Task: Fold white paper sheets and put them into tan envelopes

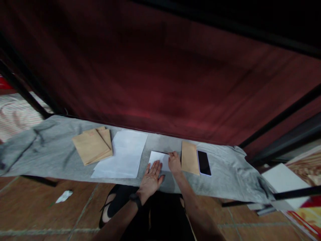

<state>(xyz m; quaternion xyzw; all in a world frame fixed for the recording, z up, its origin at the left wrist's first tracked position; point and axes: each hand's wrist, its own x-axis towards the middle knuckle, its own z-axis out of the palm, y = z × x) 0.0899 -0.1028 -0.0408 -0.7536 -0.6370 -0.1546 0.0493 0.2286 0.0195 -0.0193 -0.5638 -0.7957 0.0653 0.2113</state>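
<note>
A small white sheet of paper [157, 156], seemingly folded, lies on the grey cloth in front of me. My left hand [151, 178] rests flat on its lower left part with the fingers stretched out. At the paper's right edge, my right hand [174, 162] has its fingers curled together near the upper corner; whether they pinch the edge is hard to make out. Just right of that hand is a brown envelope [190, 158]. Left of my left hand lie larger white sheets [125, 154], slightly fanned.
Several brown envelopes [91, 145] are stacked at the left. A phone [204, 163] with a pale case lies beside the single envelope. The grey cloth [225, 170] covers a narrow bench. Behind it hangs a dark red curtain [155, 83]. A crumpled white scrap [64, 196] is on the tiled floor.
</note>
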